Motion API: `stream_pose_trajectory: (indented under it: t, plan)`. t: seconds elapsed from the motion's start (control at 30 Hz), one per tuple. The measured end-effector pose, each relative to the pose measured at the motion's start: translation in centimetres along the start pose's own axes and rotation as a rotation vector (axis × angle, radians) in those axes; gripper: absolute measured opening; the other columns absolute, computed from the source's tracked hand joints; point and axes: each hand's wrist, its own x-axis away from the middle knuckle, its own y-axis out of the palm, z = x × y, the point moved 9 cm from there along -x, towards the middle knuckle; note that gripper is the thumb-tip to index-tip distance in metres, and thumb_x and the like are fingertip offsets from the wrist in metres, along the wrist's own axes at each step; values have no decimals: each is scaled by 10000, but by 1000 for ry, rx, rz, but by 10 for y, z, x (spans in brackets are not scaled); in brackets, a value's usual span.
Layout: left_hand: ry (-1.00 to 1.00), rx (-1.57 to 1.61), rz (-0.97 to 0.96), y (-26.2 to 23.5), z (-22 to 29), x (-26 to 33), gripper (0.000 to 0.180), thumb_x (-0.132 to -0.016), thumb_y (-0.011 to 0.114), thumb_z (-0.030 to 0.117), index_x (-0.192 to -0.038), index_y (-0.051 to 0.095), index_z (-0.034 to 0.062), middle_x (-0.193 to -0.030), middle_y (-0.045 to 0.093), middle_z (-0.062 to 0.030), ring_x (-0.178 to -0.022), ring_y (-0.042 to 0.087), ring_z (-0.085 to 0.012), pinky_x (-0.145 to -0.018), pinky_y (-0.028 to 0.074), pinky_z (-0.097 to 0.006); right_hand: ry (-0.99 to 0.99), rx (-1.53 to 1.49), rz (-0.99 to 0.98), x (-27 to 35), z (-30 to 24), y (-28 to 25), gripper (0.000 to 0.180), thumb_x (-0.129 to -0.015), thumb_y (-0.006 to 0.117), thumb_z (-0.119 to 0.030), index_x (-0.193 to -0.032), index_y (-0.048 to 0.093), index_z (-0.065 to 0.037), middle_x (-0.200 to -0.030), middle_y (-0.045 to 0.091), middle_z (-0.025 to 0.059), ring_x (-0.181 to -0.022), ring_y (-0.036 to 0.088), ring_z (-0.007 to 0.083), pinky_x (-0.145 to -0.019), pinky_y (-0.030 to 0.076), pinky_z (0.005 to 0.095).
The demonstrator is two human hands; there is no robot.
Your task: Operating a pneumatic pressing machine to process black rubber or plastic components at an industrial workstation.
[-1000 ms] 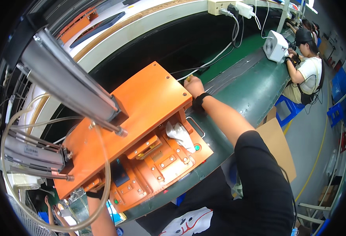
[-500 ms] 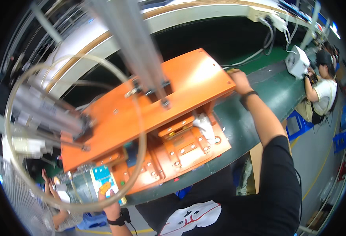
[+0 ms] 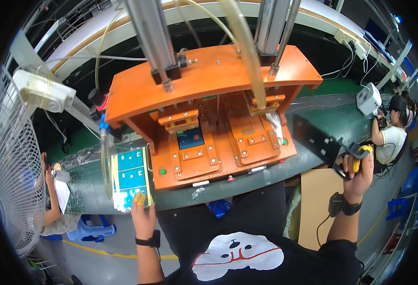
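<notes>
Right hand (image 3: pixel 359 175) grips a dark panel (image 3: pixel 309 135), long axis angled toward the pneumatic press (image 3: pixel 209 76) — left hand (image 3: pixel 144 217), loosely open, touches blue sheets (image 3: pixel 131 176).

Dark panel (image 3: pixel 319 142) in right hand (image 3: pixel 357 175), left hand (image 3: pixel 143 218) at blue sheets (image 3: pixel 131 176)

Right hand gripping dark flat panel by its near end, right of orange press (image 3: pixel 213 73). Left hand fingertips, yellow finger covers (image 3: pixel 138 198) on, touching near edge of blue sheets; can't tell if pinching. Sheets lie just left of press, on green surface (image 3: pixel 86 173). Press: two upright cylinders (image 3: pixel 147 35) on top, two stations below. Left station has dark blue piece (image 3: pixel 190 138); white cloth (image 3: pixel 276 128) beside right station. Green button (image 3: pixel 163 171) at base's left end. Mesh fan guard (image 3: pixel 21 161) far left. Cardboard (image 3: pixel 317 209) below surface, right. Co-worker (image 3: pixel 390 133) seated far right, near white box-shaped unit (image 3: pixel 369 99).
</notes>
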Motion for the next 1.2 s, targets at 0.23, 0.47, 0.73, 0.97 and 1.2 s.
stream_pose_trajectory:
  t: [0.23,0.47,0.73,0.97,1.2]
  plan:
    - [-67,139,33,-16,-2,-1,390,-824,812,96,-1158,674,-49,-1317,635,-213,-1263,575,-406,-1068,463,-459,-464,537,-841,57,18,215,184,-833,764,-35,-992,672,-14,-778,623,107,-639,598,305,-597,500,370]
    - [15,10,142,-10,-11,4,452,-760,856,159,-1147,676,9,-1261,645,-178,-1272,539,-439,-1081,409,-531,-804,784,-1061,64,110,332,270,-734,726,-57,-994,656,-41,-715,508,57,-649,554,269,-602,448,394]
    - [9,18,167,-16,-7,7,401,-762,843,110,-1108,686,-22,-1245,637,-189,-1262,542,-426,-1083,417,-510,-604,958,-959,50,151,353,331,-845,756,-188,-1120,662,-29,-1070,657,160,-1051,607,365,-930,484,453]
    - [-125,175,145,-20,-26,-2,400,-810,800,125,-1168,671,1,-1309,604,-213,-1277,523,-439,-1087,407,-505,-510,1133,-898,45,163,347,517,-849,769,-377,-1149,634,22,-1098,655,205,-1125,591,415,-1086,423,513]
    - [-199,165,97,-34,-49,-25,478,-805,816,148,-1222,630,6,-1160,604,-194,-1100,571,-400,-957,461,-484,-579,1212,-1010,45,162,355,558,-821,777,-389,-1184,630,9,-1105,669,191,-1137,600,389,-1114,409,527]
